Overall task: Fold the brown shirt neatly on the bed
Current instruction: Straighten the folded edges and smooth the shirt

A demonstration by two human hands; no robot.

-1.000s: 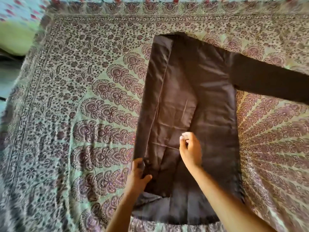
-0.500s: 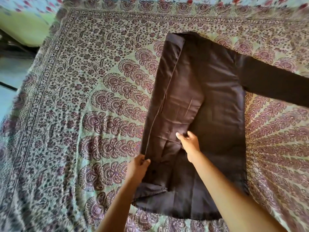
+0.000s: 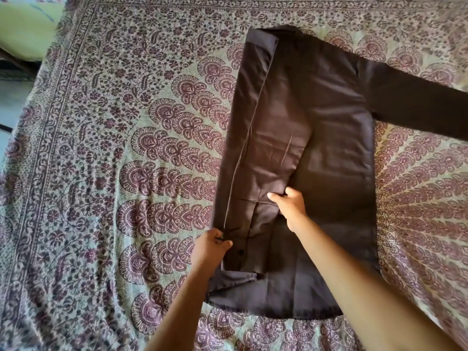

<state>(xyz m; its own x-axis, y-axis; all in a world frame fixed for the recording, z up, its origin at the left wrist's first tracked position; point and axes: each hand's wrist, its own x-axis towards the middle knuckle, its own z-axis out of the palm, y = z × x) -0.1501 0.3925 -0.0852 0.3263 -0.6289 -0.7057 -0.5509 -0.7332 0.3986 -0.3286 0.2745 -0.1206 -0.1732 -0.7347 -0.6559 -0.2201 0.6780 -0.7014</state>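
The brown shirt (image 3: pixel 329 138) lies flat on the bed, collar end far from me and hem near me. Its left side and sleeve are folded inward over the body in a long strip. The other sleeve (image 3: pixel 417 102) stretches out to the right. My left hand (image 3: pixel 211 247) pinches the folded edge of the strip near the cuff, at the shirt's lower left. My right hand (image 3: pixel 288 203) grips the inner edge of the folded sleeve at the middle of the shirt, fingers curled on the cloth.
A patterned bedspread (image 3: pixel 126 173) in maroon and pale green covers the whole bed. The bed's left edge drops to the floor (image 3: pixel 10 105). A green pillow or cushion (image 3: pixel 25 24) shows at the far left corner.
My right hand has shifted slightly along the folded sleeve, and my left hand keeps its pinch at the fold's lower edge. The view has moved closer to the shirt.
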